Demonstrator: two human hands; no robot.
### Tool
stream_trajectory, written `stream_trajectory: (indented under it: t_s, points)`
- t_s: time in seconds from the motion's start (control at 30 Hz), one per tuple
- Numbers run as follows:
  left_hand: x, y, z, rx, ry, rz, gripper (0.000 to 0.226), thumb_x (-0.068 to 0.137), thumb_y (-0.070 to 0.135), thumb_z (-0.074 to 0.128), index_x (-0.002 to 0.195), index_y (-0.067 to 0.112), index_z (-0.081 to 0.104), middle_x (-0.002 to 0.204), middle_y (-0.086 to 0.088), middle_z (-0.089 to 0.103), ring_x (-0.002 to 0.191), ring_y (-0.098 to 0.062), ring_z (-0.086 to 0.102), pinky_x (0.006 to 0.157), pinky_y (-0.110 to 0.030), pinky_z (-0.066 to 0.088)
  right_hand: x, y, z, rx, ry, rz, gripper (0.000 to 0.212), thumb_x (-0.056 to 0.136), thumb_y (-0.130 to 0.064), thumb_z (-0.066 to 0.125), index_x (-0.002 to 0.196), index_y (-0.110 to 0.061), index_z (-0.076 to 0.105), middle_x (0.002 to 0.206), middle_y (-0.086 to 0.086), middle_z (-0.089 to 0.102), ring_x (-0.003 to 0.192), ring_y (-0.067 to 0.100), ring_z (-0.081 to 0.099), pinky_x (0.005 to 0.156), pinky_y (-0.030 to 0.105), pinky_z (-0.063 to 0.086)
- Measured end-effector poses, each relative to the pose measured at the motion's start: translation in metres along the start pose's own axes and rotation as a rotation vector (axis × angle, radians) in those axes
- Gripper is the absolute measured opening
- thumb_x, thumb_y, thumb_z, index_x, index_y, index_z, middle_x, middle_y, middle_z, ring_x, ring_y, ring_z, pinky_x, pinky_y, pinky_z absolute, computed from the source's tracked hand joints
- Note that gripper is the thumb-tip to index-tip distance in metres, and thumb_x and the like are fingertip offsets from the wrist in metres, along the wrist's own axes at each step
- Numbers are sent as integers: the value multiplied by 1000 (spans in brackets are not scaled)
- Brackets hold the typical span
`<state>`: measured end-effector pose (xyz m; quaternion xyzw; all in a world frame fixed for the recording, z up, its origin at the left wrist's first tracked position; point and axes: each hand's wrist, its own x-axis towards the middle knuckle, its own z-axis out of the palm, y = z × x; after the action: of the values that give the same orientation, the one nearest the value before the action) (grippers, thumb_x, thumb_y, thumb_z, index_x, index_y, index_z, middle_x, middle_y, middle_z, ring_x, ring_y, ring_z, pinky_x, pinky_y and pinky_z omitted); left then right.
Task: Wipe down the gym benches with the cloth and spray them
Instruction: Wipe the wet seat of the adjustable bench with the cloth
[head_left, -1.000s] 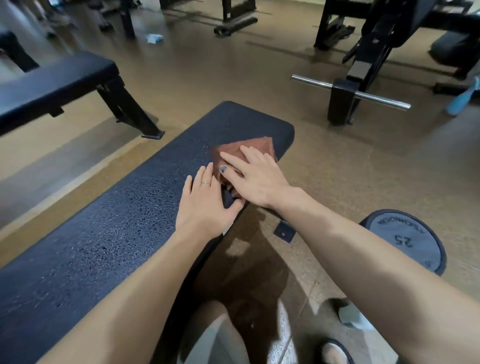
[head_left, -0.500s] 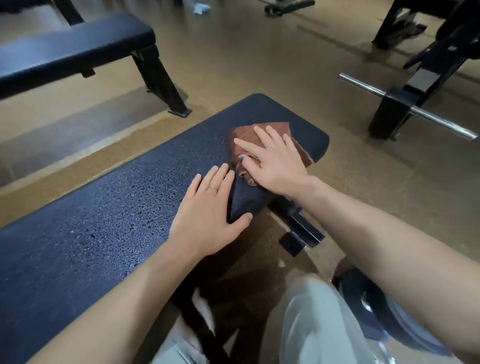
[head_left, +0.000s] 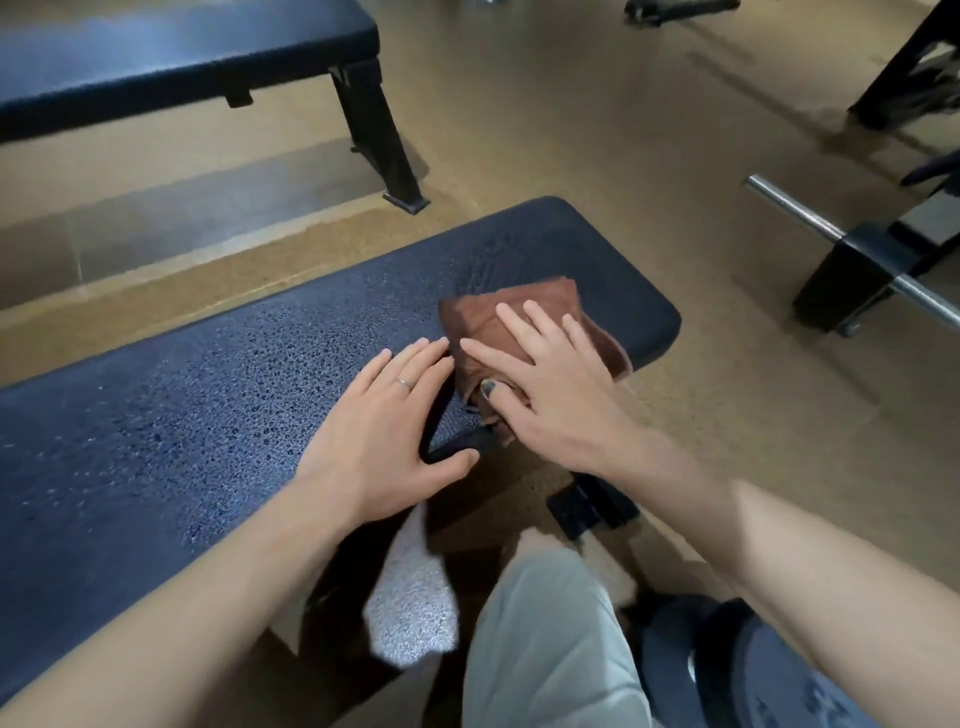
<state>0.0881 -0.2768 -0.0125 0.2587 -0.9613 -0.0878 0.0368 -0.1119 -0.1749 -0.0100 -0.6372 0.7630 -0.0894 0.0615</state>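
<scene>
our right hand (head_left: 550, 384) is lying flat, fingers straight, hiding much of the folded brown cloth (head_left: 524, 312) near the pebbled, droplet-covered worktop (head_left: 208, 395) end; our left hand (head_left: 379, 441) is resting released beside it.

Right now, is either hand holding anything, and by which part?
Nothing is gripped. The right hand presses flat on top of the cloth on the bench; the left hand rests flat on the bench.

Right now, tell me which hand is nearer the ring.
Left. The ring sits on a finger of the left hand; the right hand presses the cloth beside it.
</scene>
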Motion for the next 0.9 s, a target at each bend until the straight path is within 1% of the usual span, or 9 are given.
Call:
stream_trajectory:
  t_s: [0.07,0.17,0.3,0.37,0.47,0.5,0.6,0.73,0.9]
  points:
    - [0,0,0,2,-4,-10,102,81,79,47,161,18,25,170,5,18,158,-11,8,129,-38,7,7,6,1,-28,11,-18,52,102,-51,34,153,-54,34,170,-1,23,158,25,13,127,51,9]
    - [0,0,1,-11,11,-6,100,81,78,50,160,20,29,170,5,19,158,-12,11,129,-39,10,52,23,-1,-43,47,-10,51,102,-52,30,152,-52,38,169,1,26,157,26,17,126,53,14]
    - [0,-1,1,-14,20,1,98,81,78,49,159,21,31,170,6,20,157,-12,12,129,-39,9,100,30,3,-53,1,114,53,102,-53,25,155,-54,29,172,1,17,158,25,10,127,54,6]
    - [1,-2,1,-14,22,14,98,82,78,48,159,20,31,170,6,20,158,-12,13,129,-40,9,94,21,5,-39,6,143,53,103,-51,25,156,-53,29,172,2,16,159,25,8,127,54,4]
    - [0,-3,1,-16,29,13,99,81,77,47,157,15,35,168,0,28,157,-16,16,128,-43,13,49,-6,7,-16,99,130,55,100,-49,25,154,-50,37,169,4,25,157,28,16,126,57,13]
    - [-1,-3,1,-12,31,15,99,82,77,47,156,13,37,167,-3,30,157,-17,17,128,-43,15,33,-15,9,-25,106,125,56,99,-49,24,153,-49,38,169,4,27,157,28,18,125,58,15]
    - [0,-2,2,-9,39,24,98,82,76,46,155,12,37,166,-4,31,157,-18,18,128,-44,15,10,-22,11,-58,77,137,55,100,-50,26,155,-51,34,169,1,26,157,26,17,126,55,15]
    - [0,-2,0,-20,48,25,98,82,77,47,156,15,34,167,-1,28,157,-16,16,128,-42,12,40,-10,8,-78,91,145,53,102,-51,26,154,-51,34,169,1,26,157,26,19,126,55,15]
    - [1,-2,1,-40,64,23,98,81,78,49,156,18,35,167,4,27,157,-13,16,128,-40,12,68,-5,11,-36,62,200,54,102,-49,25,156,-50,31,171,4,19,158,28,12,127,56,7]
